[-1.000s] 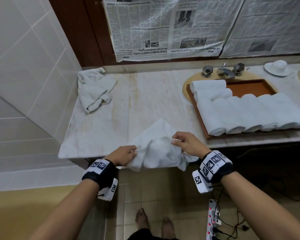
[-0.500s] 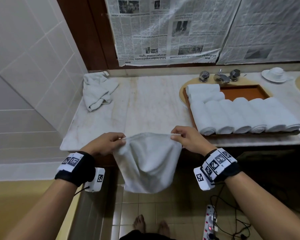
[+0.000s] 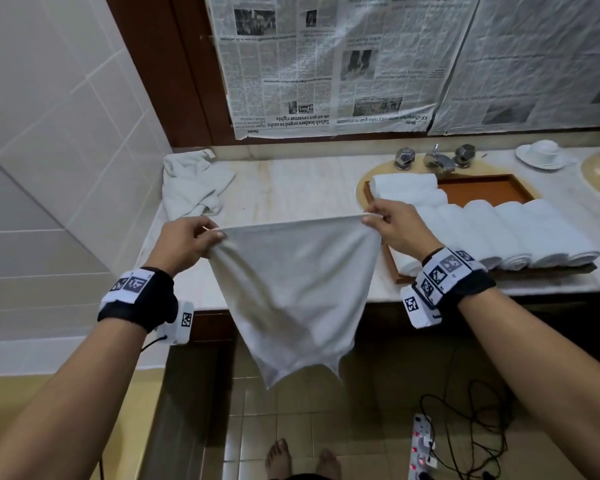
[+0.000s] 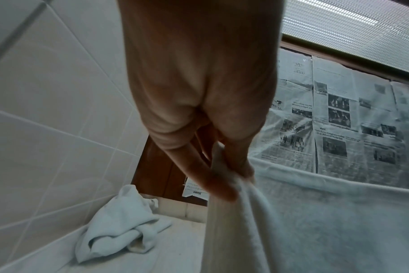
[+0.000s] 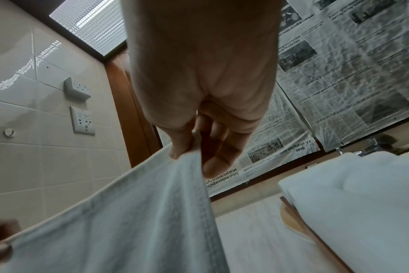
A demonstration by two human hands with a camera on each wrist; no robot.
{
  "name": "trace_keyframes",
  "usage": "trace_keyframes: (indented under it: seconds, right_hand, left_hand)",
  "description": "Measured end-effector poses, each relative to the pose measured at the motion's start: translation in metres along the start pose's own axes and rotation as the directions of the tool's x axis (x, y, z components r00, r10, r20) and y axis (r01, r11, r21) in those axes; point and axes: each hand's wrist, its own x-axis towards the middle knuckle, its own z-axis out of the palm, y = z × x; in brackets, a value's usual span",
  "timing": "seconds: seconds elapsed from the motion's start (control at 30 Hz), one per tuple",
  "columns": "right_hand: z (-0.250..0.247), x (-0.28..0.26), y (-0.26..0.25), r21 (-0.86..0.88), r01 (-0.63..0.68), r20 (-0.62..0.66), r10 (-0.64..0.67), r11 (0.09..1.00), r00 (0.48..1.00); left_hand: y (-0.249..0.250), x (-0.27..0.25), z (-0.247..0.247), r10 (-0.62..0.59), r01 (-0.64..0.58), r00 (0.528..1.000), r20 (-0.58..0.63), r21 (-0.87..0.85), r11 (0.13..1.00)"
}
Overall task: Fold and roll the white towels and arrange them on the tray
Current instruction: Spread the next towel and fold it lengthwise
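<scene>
While pinched at its top corners between thumb and curled fingers of left hand [image 3: 184, 239] and right hand [image 3: 394, 226], white towel [image 3: 293, 289] hanging taut over counter edge [image 3: 291, 199], near tray [image 3: 478, 188] of rolled towels [image 3: 499, 230].

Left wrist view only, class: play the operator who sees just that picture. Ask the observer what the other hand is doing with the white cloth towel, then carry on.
Observer: The right hand pinches the other top corner of the hanging white cloth towel, stretching its top edge across to the left hand.
Operator: Does the towel rest on anything?
Observer: No. It hangs in front of the pale marble counter, its lower end above the floor.
Operator: How full is the tray?
Observer: The brown wooden tray holds a front row of rolled white towels and more at its back left. Its back right is bare.
</scene>
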Motion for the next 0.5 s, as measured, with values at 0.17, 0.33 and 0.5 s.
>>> trace_keyframes:
  seconds: [0.17,0.33,0.5]
  right_hand:
    - [-0.014,0.019,-0.016,-0.028,-0.017,-0.016,0.017,0.999,1.0]
    - [-0.018,0.044,-0.029,0.022,-0.047,0.025,0.046,0.999,0.999]
    - [-0.021,0.07,-0.042,0.035,-0.093,0.002,0.093,0.995,0.996]
  left_hand:
    - [-0.002,0.03,-0.018,0.066,-0.066,0.998,0.01,0.001,0.998]
    - [0.003,0.058,-0.03,0.119,-0.113,0.992,-0.045,0.127,0.985]
    - [-0.002,0.093,-0.043,0.144,-0.124,0.987,-0.068,0.234,0.964]
